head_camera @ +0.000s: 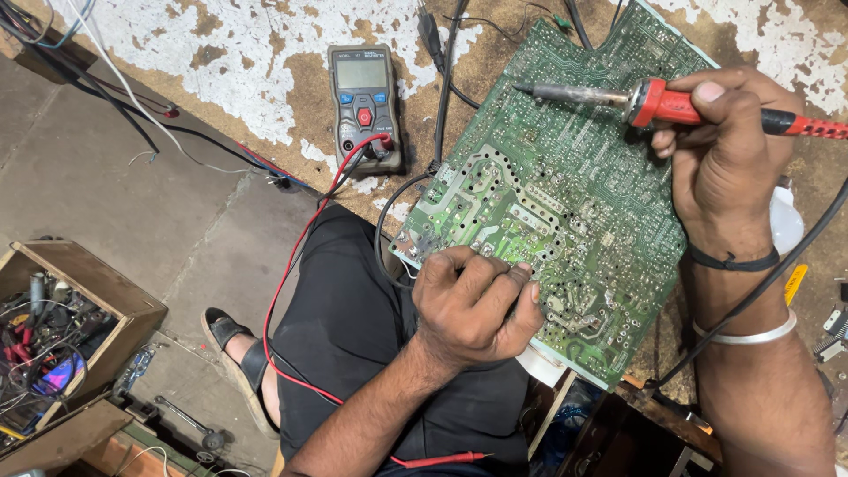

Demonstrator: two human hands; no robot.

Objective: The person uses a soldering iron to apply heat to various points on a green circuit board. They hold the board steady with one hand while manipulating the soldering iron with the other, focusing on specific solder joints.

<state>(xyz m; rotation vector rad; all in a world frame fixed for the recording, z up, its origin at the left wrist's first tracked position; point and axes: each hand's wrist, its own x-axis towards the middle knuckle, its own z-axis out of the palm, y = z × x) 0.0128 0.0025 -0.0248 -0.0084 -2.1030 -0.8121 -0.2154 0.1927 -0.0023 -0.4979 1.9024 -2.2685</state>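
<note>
Sideways, the soldering iron (654, 101) in the right hand (729, 150) points left.

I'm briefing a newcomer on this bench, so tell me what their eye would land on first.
The large green circuit board fills the middle, solder side up, tilted over the worn bench edge. The right hand holds a red-handled soldering iron above its upper part, while the left hand rests its fingers on the board's lower edge. A grey multimeter lies upper left, red lead trailing down.
</note>
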